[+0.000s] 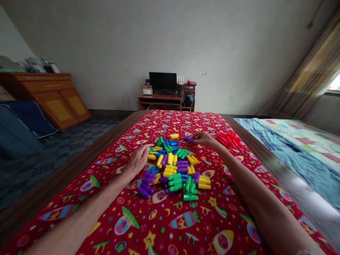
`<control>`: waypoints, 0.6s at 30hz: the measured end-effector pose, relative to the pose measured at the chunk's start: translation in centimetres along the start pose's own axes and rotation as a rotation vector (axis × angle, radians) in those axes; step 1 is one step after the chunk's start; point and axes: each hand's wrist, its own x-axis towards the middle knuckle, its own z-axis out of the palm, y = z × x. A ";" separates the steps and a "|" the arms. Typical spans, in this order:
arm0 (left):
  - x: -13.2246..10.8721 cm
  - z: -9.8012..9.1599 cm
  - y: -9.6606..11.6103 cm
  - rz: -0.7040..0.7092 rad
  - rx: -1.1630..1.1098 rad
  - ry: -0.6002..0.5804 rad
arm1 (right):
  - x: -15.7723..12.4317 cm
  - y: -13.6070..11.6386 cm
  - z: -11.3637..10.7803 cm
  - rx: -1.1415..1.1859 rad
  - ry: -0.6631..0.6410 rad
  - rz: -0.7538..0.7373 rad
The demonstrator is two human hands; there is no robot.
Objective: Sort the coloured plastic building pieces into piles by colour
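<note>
A mixed pile of plastic building blocks (171, 171), each shaped like joined rounded tubes, lies on the red patterned cloth (183, 122). The pile holds green, yellow, purple and blue pieces. At its left edge is my left hand (138, 158), fingers stretched toward the yellow and green blocks, with no block visibly held. Beyond the pile's far right side, my right hand (205, 139) has its fingertips closed on a purple block (189, 139). Just right of that hand sits a separate heap of red blocks (228, 140). A lone yellow block (174, 136) lies at the pile's far edge.
The cloth covers a long surface with dark wooden edges (117, 131). A bed with a blue and patterned cover (287, 152) stands on the right. Against the far wall is a desk (159, 98) with a monitor (163, 83). A wooden cabinet (57, 102) stands left.
</note>
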 end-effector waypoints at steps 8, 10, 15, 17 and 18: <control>-0.9 0.6 2.2 0.286 0.050 0.032 | -0.1 -4.0 1.2 0.513 -0.314 -0.247; -0.9 0.9 2.3 0.334 0.042 -0.027 | 0.2 -4.3 1.4 0.448 -0.214 -0.271; -0.6 1.2 1.5 0.316 0.034 -0.022 | 0.6 -0.9 0.5 0.022 0.288 -0.032; -0.5 1.2 1.2 0.313 0.033 -0.013 | 0.3 1.1 0.1 -0.114 0.384 0.088; -0.5 1.3 1.1 0.317 0.032 -0.015 | 0.0 2.0 -0.1 -0.164 0.399 0.133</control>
